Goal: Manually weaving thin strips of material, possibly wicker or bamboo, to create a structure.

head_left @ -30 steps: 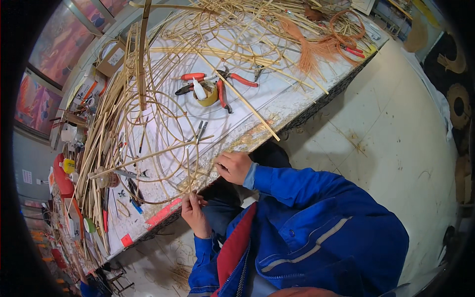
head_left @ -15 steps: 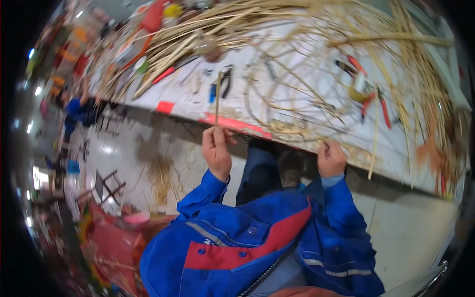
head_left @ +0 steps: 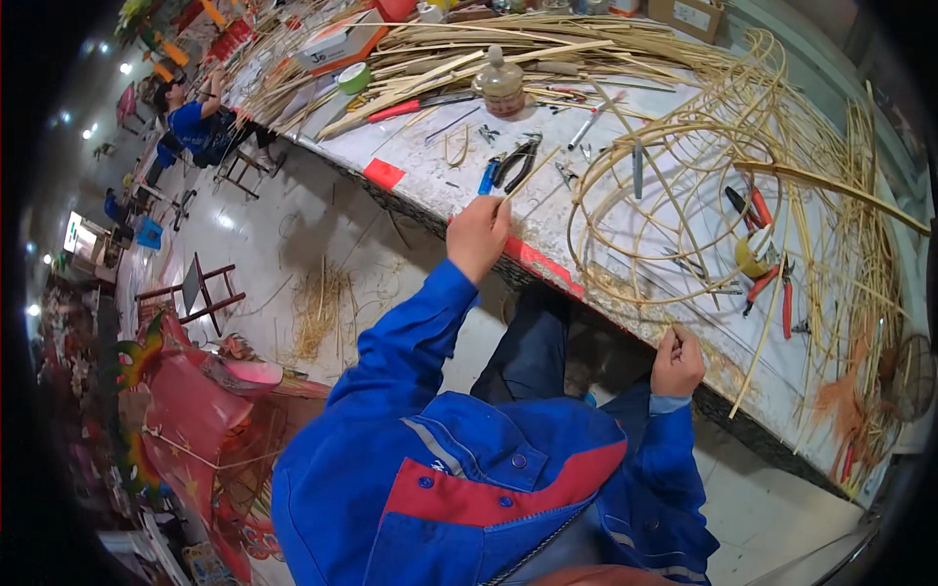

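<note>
My left hand (head_left: pixel 477 239) is closed at the table's front edge, pinching a thin bamboo strip (head_left: pixel 535 173) that points up and to the right over the table. Just beyond it lie black-jawed pliers (head_left: pixel 518 164) with a blue part beside them. Farther right, my right hand (head_left: pixel 677 361) is closed at the same edge, fingertips pressed together; what they hold, if anything, is too small to make out. Above that hand a round frame of bent bamboo strips (head_left: pixel 575 227) rests on the white tabletop, its lower rim close to my fingertips.
Red-handled cutters (head_left: pixel 788 298) and a yellow tape roll (head_left: pixel 752 256) lie inside and beside the frame. A glass bottle (head_left: pixel 501 86) stands before piled bamboo strips (head_left: pixel 420 59). Another person (head_left: pixel 200 127) sits far left. A folding stool (head_left: pixel 193 293) stands on the floor.
The view has shifted, so the table shows farther down. My left hand has moved right and forward along the edge, and its strip now leans right instead of upright. My right hand remains closed.
</note>
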